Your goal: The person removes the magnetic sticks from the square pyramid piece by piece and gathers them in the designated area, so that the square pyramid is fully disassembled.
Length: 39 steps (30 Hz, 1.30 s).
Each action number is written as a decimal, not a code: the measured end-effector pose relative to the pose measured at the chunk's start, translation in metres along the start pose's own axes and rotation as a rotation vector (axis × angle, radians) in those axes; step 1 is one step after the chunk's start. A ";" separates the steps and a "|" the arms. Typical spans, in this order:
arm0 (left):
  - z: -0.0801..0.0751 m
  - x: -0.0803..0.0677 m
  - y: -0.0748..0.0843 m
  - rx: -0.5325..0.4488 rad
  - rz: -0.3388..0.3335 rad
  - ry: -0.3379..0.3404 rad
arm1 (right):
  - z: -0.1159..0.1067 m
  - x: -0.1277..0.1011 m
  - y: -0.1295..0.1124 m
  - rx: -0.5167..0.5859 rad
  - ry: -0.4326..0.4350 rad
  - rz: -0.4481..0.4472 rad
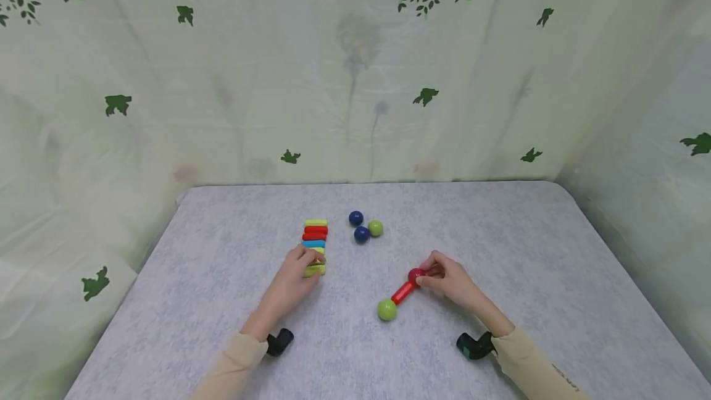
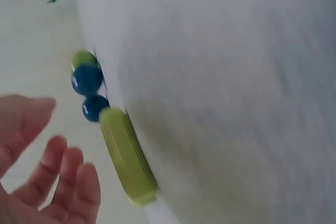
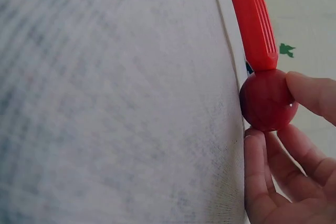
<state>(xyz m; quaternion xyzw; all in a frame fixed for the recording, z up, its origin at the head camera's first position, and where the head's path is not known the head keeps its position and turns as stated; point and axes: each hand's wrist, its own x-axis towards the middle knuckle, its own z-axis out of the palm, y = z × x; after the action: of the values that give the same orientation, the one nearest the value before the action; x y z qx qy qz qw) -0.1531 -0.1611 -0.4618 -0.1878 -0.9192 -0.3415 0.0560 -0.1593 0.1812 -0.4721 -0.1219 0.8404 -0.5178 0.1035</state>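
My right hand [image 1: 452, 279] pinches a glossy red ball [image 3: 265, 103] between thumb and fingers. A ridged red plastic stick [image 1: 402, 292] runs from that ball to a light green ball [image 1: 386, 310], end to end in one piece low over the table. My left hand [image 1: 291, 276] is above the near end of a row of sticks, thumb and fingers apart with nothing between them. The nearest yellow-green stick [image 2: 127, 156] lies beyond its fingertips in the left wrist view. Farther up the row are a blue stick [image 1: 313, 244], red sticks [image 1: 315, 229] and another yellow-green one; the hand partly hides the row.
Two dark blue balls [image 1: 361, 235] and a green ball [image 1: 375, 228] sit together right of the row's far end. The grey table [image 1: 528, 233] ends at a leaf-patterned cloth backdrop [image 1: 311, 79]. A black camera [image 1: 280, 342] is worn on each wrist.
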 end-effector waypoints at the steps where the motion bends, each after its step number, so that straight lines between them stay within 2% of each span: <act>1: 0.002 0.000 0.003 -0.027 0.025 -0.028 | 0.000 0.001 0.004 -0.002 -0.001 0.003; 6: 0.017 -0.003 0.022 -0.122 0.126 -0.239 | 0.000 0.001 0.009 -0.031 -0.051 -0.056; 8: 0.024 -0.003 0.030 -0.142 0.135 -0.317 | 0.000 0.001 0.009 -0.035 -0.073 -0.074; 10: 0.032 -0.002 0.036 -0.146 0.136 -0.373 | 0.000 0.000 0.008 -0.034 -0.080 -0.077; 13: 0.042 0.001 0.045 -0.131 0.123 -0.416 | 0.000 0.000 0.007 -0.038 -0.090 -0.073; 21: 0.060 0.014 0.057 -0.018 0.134 -0.394 | 0.000 0.000 0.010 -0.033 -0.121 -0.061; 28: 0.063 0.020 0.062 0.031 0.122 -0.361 | 0.001 0.000 0.011 -0.019 -0.124 -0.055; 34: 0.064 0.022 0.062 0.095 0.175 -0.317 | 0.002 -0.001 0.012 -0.026 -0.119 -0.048; 39: 0.064 0.023 0.060 0.049 0.171 -0.269 | 0.001 -0.001 0.012 -0.030 -0.108 -0.042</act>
<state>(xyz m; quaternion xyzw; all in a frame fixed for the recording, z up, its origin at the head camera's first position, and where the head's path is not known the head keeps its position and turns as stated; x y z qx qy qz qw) -0.1494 -0.0703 -0.4688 -0.3078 -0.9072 -0.2846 -0.0345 -0.1591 0.1855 -0.4834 -0.1687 0.8386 -0.4997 0.1361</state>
